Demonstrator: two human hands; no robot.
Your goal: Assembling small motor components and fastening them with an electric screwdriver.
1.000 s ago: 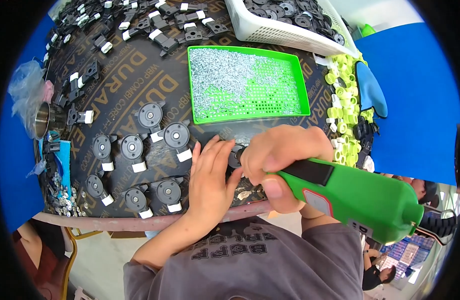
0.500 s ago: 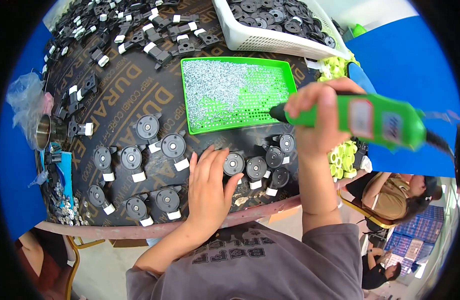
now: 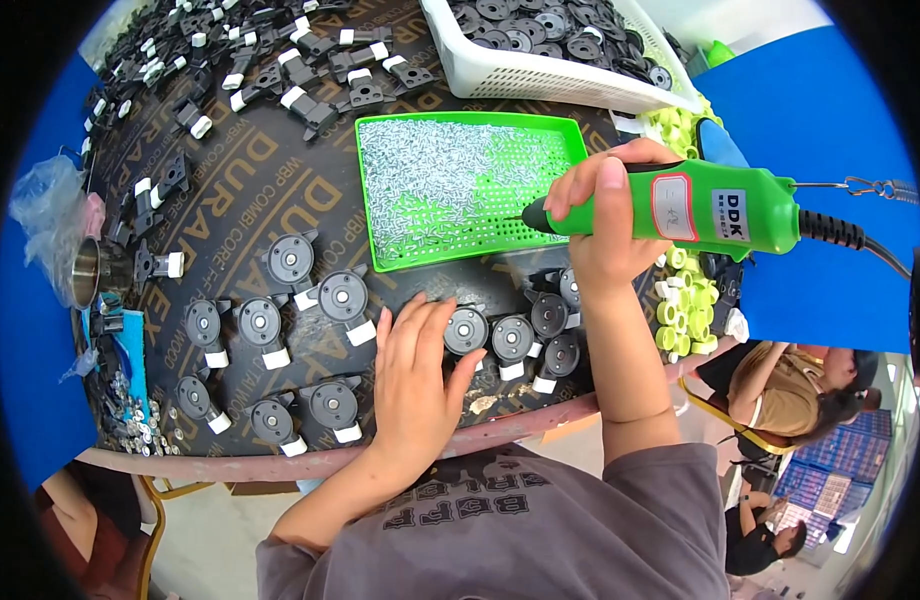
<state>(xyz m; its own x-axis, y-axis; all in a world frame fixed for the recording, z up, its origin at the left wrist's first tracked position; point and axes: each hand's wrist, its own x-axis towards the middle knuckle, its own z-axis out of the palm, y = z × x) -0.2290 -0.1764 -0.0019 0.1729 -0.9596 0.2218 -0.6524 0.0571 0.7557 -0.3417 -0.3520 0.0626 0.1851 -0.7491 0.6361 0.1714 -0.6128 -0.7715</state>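
Observation:
My right hand (image 3: pixel 615 215) is wrapped around a green electric screwdriver (image 3: pixel 715 212). The tool lies nearly level, its dark nose and thin bit pointing left over the right part of a green tray (image 3: pixel 382 262) that holds many small silvery screws (image 3: pixel 420 170). Flat on the table, my left hand (image 3: pixel 417 375) has its forefinger and thumb around a round black wheel part (image 3: pixel 466 330), holding it at its edge. Similar parts with white ends stand on both sides: one black wheel part (image 3: pixel 511 340) just right of the thumb, another (image 3: pixel 342 297) left of the fingers.
A white basket (image 3: pixel 560 88) of black discs stands behind the tray. Loose black brackets (image 3: pixel 310 110) cover the far left. Yellow-green rings (image 3: pixel 690 310) lie right of my forearm. A coiled cord (image 3: pixel 830 228) and a hook line run from the screwdriver. Other people sit beyond the table.
My right hand has moved the screwdriver a little to the left and slightly up, with its bit over the screw tray. The left hand stays on the wheel part.

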